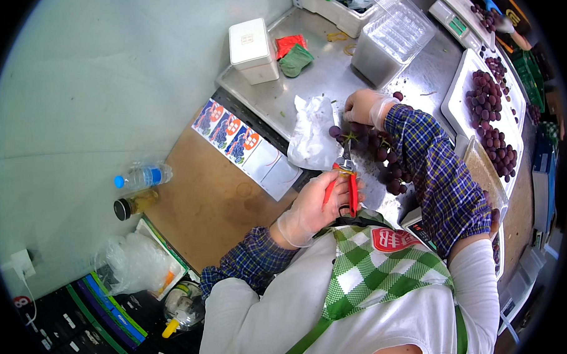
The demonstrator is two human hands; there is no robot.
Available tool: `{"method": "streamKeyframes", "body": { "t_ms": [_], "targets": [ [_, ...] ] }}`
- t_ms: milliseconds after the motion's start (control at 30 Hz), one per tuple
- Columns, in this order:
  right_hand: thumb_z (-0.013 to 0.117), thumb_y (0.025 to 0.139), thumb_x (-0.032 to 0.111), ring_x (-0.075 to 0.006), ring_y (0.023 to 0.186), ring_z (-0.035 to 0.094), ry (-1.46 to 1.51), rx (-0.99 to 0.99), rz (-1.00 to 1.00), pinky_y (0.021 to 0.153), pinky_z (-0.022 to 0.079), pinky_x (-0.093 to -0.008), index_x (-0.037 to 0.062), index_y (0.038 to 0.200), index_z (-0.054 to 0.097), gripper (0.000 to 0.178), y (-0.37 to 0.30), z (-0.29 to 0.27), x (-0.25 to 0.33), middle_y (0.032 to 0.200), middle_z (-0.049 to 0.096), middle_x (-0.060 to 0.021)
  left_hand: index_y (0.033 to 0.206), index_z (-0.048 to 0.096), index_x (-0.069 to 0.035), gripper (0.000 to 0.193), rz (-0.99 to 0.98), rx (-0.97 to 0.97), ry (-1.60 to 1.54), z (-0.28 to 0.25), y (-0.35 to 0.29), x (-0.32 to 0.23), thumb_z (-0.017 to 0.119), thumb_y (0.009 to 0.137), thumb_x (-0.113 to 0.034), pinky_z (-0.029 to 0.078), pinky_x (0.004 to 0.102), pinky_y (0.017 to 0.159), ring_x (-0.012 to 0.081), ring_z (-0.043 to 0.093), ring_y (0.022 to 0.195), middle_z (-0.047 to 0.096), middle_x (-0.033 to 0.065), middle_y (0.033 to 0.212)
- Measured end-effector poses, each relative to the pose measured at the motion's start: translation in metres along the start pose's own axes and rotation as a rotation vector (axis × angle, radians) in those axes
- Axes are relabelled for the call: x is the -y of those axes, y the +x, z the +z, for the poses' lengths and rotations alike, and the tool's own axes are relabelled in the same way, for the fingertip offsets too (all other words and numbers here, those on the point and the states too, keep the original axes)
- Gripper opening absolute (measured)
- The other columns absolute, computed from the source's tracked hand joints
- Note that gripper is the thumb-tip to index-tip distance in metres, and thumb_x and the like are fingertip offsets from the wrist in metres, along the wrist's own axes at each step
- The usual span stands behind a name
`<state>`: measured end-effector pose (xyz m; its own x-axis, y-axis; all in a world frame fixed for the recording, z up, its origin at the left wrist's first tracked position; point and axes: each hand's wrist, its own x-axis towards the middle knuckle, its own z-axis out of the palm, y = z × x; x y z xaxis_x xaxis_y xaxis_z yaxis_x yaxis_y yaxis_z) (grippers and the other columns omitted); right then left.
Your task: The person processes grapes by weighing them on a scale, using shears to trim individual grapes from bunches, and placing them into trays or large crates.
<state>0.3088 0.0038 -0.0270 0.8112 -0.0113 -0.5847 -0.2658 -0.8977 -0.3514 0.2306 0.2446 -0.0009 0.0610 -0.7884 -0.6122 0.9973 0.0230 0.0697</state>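
My left hand [315, 202], in a clear glove, is closed round red-handled pruning snips [353, 195]. The snips' metal blades point away from me and reach the near edge of a dark grape bunch [382, 154], by a green stem. At the far side of that bunch, my right hand [363, 107], gloved too, is curled with its fingers on the bunch; the fingertips are partly hidden. The bunch rests on the metal table [286, 96], its right part covered by my checked sleeve. Crumpled white paper [313, 133] lies left of the bunch. A loose grape [398, 95] sits beyond my right wrist.
White trays with grape bunches [485, 96] stand to the right, a scale [457, 24] behind them. Stacked clear plastic boxes [388, 46] and a white lidded box [253, 51] stand at the back. A label sheet [244, 144] and a water bottle [144, 176] lie left.
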Motion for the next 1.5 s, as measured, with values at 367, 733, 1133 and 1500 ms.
{"method": "streamKeyframes", "body": {
  "t_ms": [367, 733, 1133, 1500],
  "targets": [
    [0.070, 0.077, 0.031, -0.0327, 0.088, 0.067, 0.113, -0.038, -0.018, 0.081, 0.052, -0.0376, 0.0068, 0.094, 0.074, 0.030, 0.009, 0.009, -0.017, 0.091, 0.071, -0.0160, 0.114, 0.053, -0.006, 0.030, 0.084, -0.161, 0.158, 0.004, 0.004, 0.005, 0.039, 0.101, -0.029, 0.052, 0.0297, 0.067, 0.0177, 0.063, 0.078, 0.063, 0.0054, 0.098],
    [0.069, 0.079, 0.030, -0.0286, 0.083, 0.068, 0.242, -0.064, 0.048, 0.078, 0.052, -0.0364, 0.0044, 0.098, 0.072, 0.032, 0.003, 0.005, -0.021, 0.088, 0.071, -0.0169, 0.120, 0.053, -0.001, 0.036, 0.073, -0.207, 0.458, -0.004, -0.036, -0.008, 0.043, 0.101, -0.030, 0.053, 0.0299, 0.073, 0.0191, 0.064, 0.081, 0.065, 0.0100, 0.103],
    [0.058, 0.083, 0.033, -0.0331, 0.100, 0.065, 0.197, -0.175, 0.215, 0.089, 0.049, -0.0374, 0.0120, 0.108, 0.071, 0.035, -0.008, -0.003, -0.004, 0.104, 0.070, -0.0141, 0.094, 0.058, 0.004, 0.036, 0.113, -0.483, 1.428, -0.041, -0.040, -0.013, 0.048, 0.092, -0.031, 0.044, 0.0462, 0.074, 0.0433, 0.058, 0.082, 0.062, 0.0271, 0.084],
    [0.061, 0.088, 0.028, -0.0259, 0.083, 0.068, 0.643, -0.554, 0.105, 0.076, 0.052, -0.0338, 0.0062, 0.106, 0.070, 0.029, -0.086, 0.015, 0.009, 0.091, 0.071, -0.0140, 0.092, 0.059, 0.004, 0.035, 0.104, -0.433, 1.435, -0.048, -0.028, -0.015, 0.048, 0.093, -0.029, 0.045, 0.0429, 0.071, 0.0370, 0.060, 0.076, 0.061, 0.0234, 0.078]
  ]
}}
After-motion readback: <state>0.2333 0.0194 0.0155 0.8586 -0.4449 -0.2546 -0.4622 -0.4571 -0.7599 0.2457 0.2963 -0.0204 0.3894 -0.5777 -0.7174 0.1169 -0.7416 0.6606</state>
